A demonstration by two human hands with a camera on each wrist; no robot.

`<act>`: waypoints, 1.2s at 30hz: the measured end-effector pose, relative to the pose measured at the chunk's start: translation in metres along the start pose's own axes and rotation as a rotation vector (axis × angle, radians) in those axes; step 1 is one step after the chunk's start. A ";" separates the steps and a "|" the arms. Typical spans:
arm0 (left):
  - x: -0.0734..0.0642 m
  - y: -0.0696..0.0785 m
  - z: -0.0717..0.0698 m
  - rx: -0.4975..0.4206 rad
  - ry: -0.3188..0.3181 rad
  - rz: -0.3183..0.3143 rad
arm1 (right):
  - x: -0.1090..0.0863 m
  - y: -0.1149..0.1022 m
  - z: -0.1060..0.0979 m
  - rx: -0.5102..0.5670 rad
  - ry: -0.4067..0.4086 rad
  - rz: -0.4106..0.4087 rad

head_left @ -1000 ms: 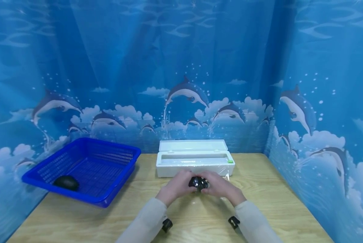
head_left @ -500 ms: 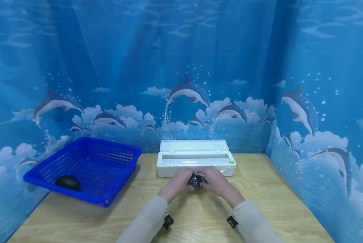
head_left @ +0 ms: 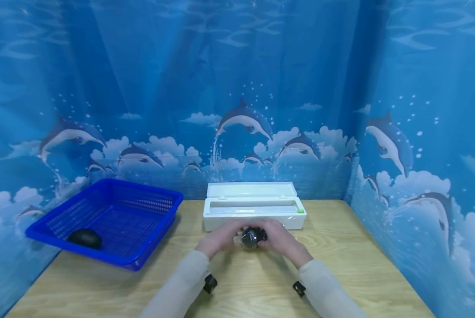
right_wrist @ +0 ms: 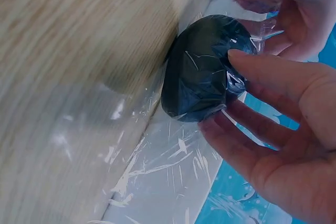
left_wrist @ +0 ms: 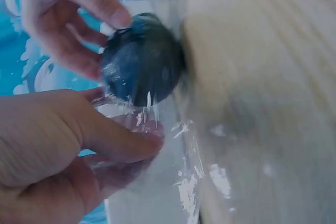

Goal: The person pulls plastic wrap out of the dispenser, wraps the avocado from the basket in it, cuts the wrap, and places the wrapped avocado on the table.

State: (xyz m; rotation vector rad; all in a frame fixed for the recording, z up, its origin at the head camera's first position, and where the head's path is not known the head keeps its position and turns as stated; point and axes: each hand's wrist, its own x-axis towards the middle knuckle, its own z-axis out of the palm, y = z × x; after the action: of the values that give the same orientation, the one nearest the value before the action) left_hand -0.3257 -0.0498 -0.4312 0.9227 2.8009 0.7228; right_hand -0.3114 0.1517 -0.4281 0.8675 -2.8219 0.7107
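A dark, rounded avocado-like fruit (right_wrist: 202, 72), partly covered in clear plastic wrap, is held just above the table in front of the white box. My right hand (right_wrist: 294, 114) grips it, thumb on the near side and fingers behind. In the left wrist view my left hand (left_wrist: 68, 145) pinches a loose stretch of plastic wrap (left_wrist: 152, 111) beside the fruit (left_wrist: 142, 61). Behind both hands stands the long white cling film box (head_left: 255, 212), lid raised, a roll lying inside and a green slider at its right end.
A blue plastic basket (head_left: 142, 229) stands at the left of the wooden table (head_left: 364, 265), with another dark oval fruit (head_left: 85, 238) in its near left corner. Dolphin-printed curtains (head_left: 237, 88) enclose the back and sides.
My left hand has come away from the fruit to the left, drawing the plastic wrap out with it. My right hand still holds the fruit, which has shifted slightly left.
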 end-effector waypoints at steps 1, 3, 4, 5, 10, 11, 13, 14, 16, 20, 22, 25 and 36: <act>-0.002 0.000 -0.003 -0.006 -0.007 -0.015 | 0.001 0.000 0.000 0.001 -0.004 -0.003; -0.006 -0.001 -0.010 0.012 -0.014 -0.033 | 0.001 0.000 0.001 0.004 -0.006 -0.001; -0.007 -0.002 -0.013 0.024 -0.016 -0.053 | 0.001 0.000 0.001 0.002 -0.005 0.004; -0.008 -0.003 -0.015 0.029 -0.017 -0.074 | 0.001 0.000 0.001 0.002 -0.004 0.008; -0.012 0.004 -0.023 0.174 0.022 -0.155 | 0.002 -0.001 0.002 0.002 -0.012 0.036; -0.012 0.008 -0.022 0.218 0.042 -0.143 | 0.002 -0.001 0.003 0.000 -0.013 0.042; -0.009 0.017 -0.019 0.301 0.100 -0.085 | 0.002 -0.001 0.003 -0.005 -0.009 0.050; -0.008 0.022 -0.017 0.327 0.132 -0.047 | 0.002 -0.001 0.003 -0.009 -0.006 0.049; -0.005 0.030 -0.010 0.347 0.176 0.039 | 0.003 0.000 0.003 -0.026 0.007 0.029; 0.000 0.037 0.005 0.327 0.220 0.106 | 0.004 0.002 0.003 -0.056 0.029 -0.025; 0.003 0.036 0.011 0.322 0.229 0.087 | 0.004 0.003 0.003 -0.058 0.023 -0.030; 0.006 0.032 0.015 0.295 0.238 0.035 | 0.006 0.005 0.002 -0.029 -0.002 -0.020; 0.010 0.025 0.017 0.158 0.189 -0.078 | 0.015 0.016 0.001 0.027 -0.073 -0.054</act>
State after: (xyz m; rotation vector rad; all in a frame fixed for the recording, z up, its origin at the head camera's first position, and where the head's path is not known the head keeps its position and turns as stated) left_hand -0.3163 -0.0195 -0.4335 0.8006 3.0790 0.6147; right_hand -0.3325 0.1560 -0.4320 0.9896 -2.8467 0.7253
